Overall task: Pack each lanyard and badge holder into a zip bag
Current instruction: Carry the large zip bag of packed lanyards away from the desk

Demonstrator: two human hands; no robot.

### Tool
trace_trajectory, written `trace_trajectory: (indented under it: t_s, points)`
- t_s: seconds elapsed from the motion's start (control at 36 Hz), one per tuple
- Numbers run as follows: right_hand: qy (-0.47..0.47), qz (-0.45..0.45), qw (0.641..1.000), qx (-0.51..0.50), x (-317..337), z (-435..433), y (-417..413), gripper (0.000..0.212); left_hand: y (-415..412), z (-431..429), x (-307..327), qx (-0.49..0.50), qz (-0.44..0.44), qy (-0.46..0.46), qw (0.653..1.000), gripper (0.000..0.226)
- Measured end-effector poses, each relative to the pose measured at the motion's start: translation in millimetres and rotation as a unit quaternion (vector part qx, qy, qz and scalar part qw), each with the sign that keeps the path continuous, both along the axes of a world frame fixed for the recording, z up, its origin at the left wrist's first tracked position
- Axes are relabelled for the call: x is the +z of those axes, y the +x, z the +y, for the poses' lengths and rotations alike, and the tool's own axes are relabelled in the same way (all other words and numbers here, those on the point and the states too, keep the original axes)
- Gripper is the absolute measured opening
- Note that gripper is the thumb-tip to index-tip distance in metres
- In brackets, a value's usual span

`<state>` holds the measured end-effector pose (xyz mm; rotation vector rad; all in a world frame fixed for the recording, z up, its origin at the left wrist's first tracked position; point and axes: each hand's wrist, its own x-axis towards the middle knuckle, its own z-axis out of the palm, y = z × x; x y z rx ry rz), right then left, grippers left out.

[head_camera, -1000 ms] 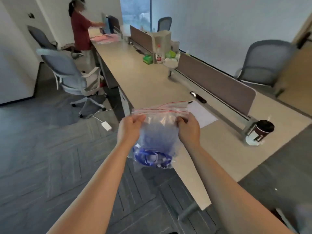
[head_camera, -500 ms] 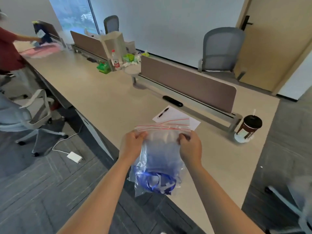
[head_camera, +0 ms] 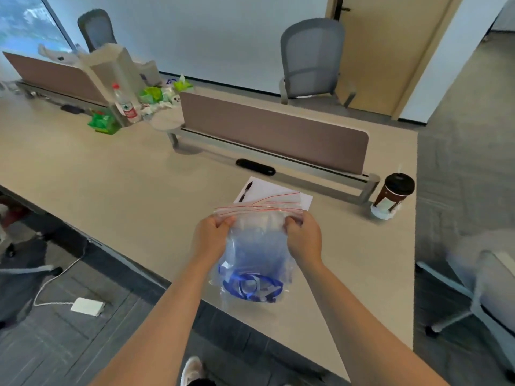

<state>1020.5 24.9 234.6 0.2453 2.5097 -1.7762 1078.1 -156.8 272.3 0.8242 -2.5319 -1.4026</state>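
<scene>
Left hand [head_camera: 211, 235] and right hand [head_camera: 303, 238], apart, are pinching the top corners of the clear red-striped zip bag [head_camera: 259, 246] over the beige bench [head_camera: 139, 190] edge, blue lanyard [head_camera: 250, 285] sagging inside; sealing likely needs strip taut, pressed end-to-end.

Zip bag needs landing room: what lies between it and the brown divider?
Head view: a paper sheet bearing a pen, then a black oval piece.

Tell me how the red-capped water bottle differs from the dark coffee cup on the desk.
The clear plastic water bottle with the red cap is see-through and slim; the dark brown coffee cup with the black lid is opaque and squat. The bottle stands far off beside green packets; the cup stands at the right end of the brown desk divider. Both stand upright on the beige desk, untouched.
</scene>
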Motion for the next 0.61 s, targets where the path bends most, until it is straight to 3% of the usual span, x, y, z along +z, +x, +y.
trace_trajectory:
  t_s: [0.08,0.19,0.39,0.61]
  points:
    - [0.007,0.006,1.0,-0.028,1.4,-14.0,-5.5,0.015,-18.7,-19.1,-9.6,-0.028,0.003,0.008,1.0,0.037]
    - [0.033,0.017,0.996,-0.082,-4.1,-35.0,-6.5,0.013,-39.5,-49.0,-25.1,-0.098,0.01,0.03,0.995,0.015]
    - [0.036,0.004,0.981,-0.188,-3.5,-78.6,16.7,0.013,-58.8,-92.9,-25.7,-0.191,0.003,0.088,0.978,0.015]
    - [0.063,0.001,0.967,-0.247,1.8,-111.5,36.3,0.015,-59.9,-127.2,-31.2,-0.256,-0.004,0.083,0.963,0.02]
